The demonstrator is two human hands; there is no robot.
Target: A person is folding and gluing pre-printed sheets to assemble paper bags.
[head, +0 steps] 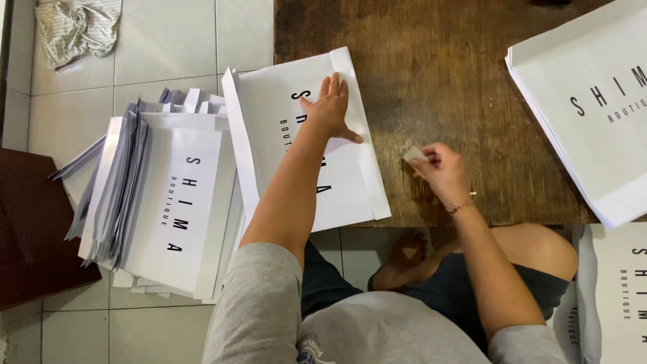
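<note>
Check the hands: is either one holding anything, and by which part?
Right hand pinches a small pale piece by one end at the fingertips. Left hand holds nothing; it presses flat on the white paper bag.

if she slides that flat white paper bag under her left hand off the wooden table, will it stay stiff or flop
The white paper bag lies flat and thin, partly past the wooden table edge, so it would probably bend if lifted by one end. It looks light; the left hand pins it with spread fingers, which suggests it slides easily. Its folded side flaps may add a little stiffness.
</note>
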